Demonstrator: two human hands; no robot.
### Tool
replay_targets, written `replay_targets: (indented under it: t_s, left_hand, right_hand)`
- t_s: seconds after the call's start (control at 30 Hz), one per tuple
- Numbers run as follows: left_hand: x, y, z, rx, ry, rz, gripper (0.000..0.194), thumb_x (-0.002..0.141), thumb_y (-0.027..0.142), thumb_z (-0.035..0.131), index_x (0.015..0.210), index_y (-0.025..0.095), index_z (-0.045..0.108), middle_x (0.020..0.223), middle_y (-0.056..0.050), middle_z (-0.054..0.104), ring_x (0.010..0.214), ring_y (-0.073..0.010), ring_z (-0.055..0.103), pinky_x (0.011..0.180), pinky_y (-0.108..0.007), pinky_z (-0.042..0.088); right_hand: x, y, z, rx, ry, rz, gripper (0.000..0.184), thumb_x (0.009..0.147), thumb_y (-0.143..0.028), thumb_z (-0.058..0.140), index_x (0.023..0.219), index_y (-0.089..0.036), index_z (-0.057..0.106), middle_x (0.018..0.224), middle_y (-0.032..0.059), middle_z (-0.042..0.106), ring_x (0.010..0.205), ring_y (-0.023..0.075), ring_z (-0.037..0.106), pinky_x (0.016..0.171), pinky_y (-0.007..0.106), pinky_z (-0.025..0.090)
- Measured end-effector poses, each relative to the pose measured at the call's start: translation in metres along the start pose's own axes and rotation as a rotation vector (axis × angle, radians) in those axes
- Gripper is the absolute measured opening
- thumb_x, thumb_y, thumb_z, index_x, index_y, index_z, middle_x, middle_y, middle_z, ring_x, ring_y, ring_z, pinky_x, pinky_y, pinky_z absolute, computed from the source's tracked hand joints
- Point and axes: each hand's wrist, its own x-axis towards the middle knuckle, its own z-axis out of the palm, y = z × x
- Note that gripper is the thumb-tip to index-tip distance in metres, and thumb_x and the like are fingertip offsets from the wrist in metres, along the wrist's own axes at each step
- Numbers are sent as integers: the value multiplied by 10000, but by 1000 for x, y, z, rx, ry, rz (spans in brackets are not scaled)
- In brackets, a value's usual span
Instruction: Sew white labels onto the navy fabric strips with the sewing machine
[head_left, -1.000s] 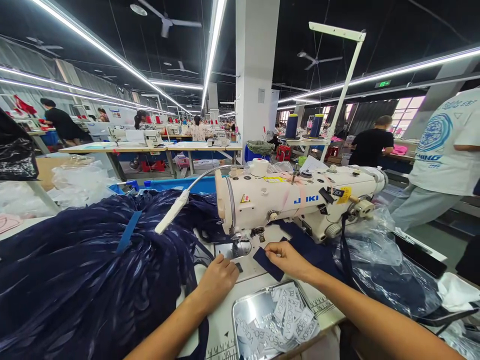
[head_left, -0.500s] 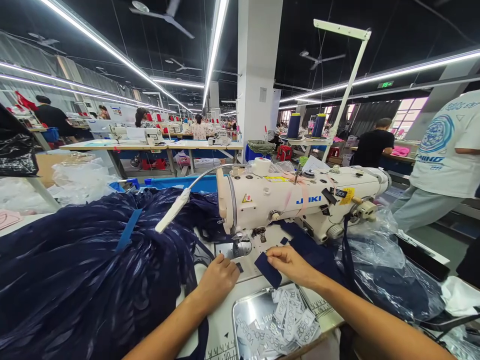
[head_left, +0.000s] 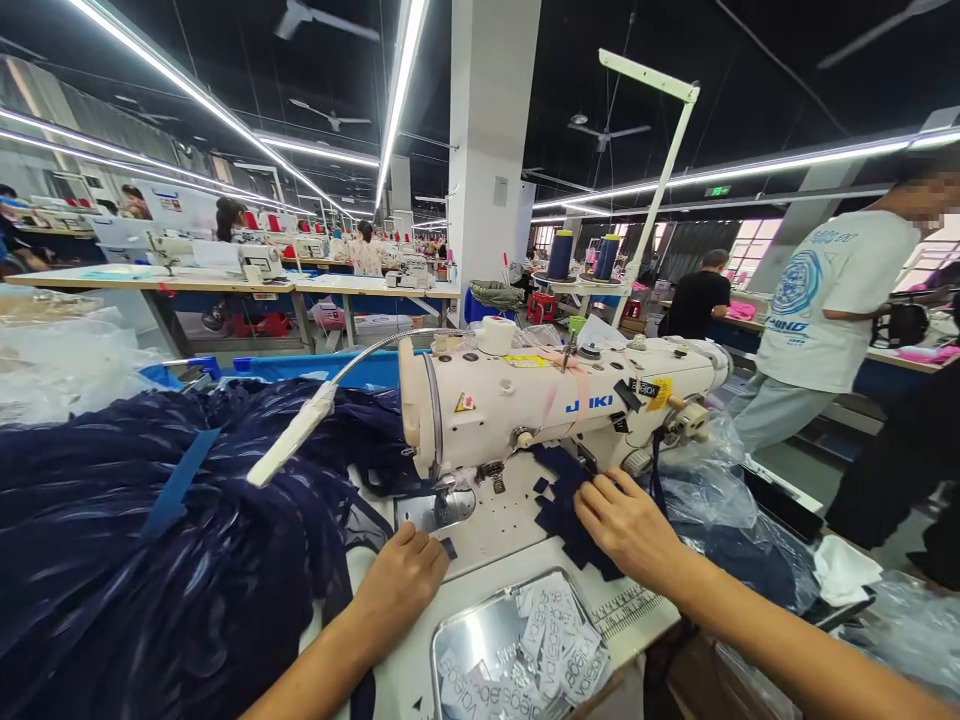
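Observation:
My left hand (head_left: 401, 580) rests on the machine bed with its fingers curled closed. A small dark piece of fabric (head_left: 450, 548) sticks out at its fingertips. Just behind that hand is the metal needle plate (head_left: 450, 508) of a white sewing machine (head_left: 495, 405). To the right of the needle area, my right hand (head_left: 634, 525) lies over a pile of navy fabric pieces (head_left: 559, 508), its fingers closed on one at the pile's edge. The fingertips are partly hidden.
A metal tray (head_left: 442, 640) in front holds printed white labels (head_left: 555, 640). Dark navy garments (head_left: 187, 560) heap up at the left, under a white flexible lamp (head_left: 292, 435). Plastic bags (head_left: 705, 500) lie at the right, where a person in a white shirt (head_left: 817, 290) stands.
My right hand has carried a navy fabric piece from beside the needle area to the pile on the right. The left hand stays by the needle plate. My view has turned right.

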Motion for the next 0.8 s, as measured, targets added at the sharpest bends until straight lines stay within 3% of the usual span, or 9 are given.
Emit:
replay_targets:
  t_s: [0.13, 0.33, 0.47, 0.57, 0.67, 0.8]
  left_hand:
    - [0, 0, 2, -11, -12, -4, 242, 788, -16, 420, 623, 139, 505, 613, -12, 523, 553, -153, 427, 614, -303, 293]
    - [-2, 0, 2, 14, -34, -18, 230, 796, -5, 435, 639, 143, 514, 626, -7, 533, 566, -155, 450, 639, -305, 309]
    - [-2, 0, 0, 9, -32, -26, 261, 782, -27, 419, 611, 154, 502, 621, -2, 532, 557, -157, 452, 641, -305, 314]
    - [-1, -3, 0, -5, 8, -32, 288, 756, -60, 394, 626, 157, 534, 646, -5, 553, 583, -164, 474, 668, -308, 319]
    - [1, -8, 2, -35, 55, -14, 343, 751, -83, 349, 664, 158, 578, 661, -12, 565, 610, -167, 492, 692, -309, 324]
    - [3, -11, 4, -53, 82, 13, 375, 773, -78, 316, 665, 158, 588, 643, -12, 553, 582, -160, 483, 660, -304, 325]
  right_hand:
    - [-8, 11, 5, -1, -150, 132, 155, 764, -209, 583, 614, -172, 566, 636, 67, 561, 640, 207, 506, 663, 367, 336]
    - [43, 17, 33, 61, -251, 354, 65, 779, -196, 567, 745, -160, 610, 790, 107, 631, 820, 255, 558, 703, 358, 367]
    - [75, 19, 68, 70, -263, 461, 122, 751, -80, 531, 827, -75, 627, 831, 197, 641, 857, 306, 568, 756, 412, 370]
    - [83, 21, 82, 89, -274, 531, 168, 727, -17, 496, 805, -54, 640, 806, 208, 651, 852, 301, 580, 777, 417, 373]
    - [83, 25, 85, 137, -257, 580, 167, 728, -22, 495, 792, -51, 647, 812, 205, 655, 900, 299, 569, 832, 420, 360]
    - [73, 30, 76, 283, -160, 589, 250, 777, -17, 428, 919, -73, 626, 949, 184, 640, 987, 264, 535, 871, 392, 354]
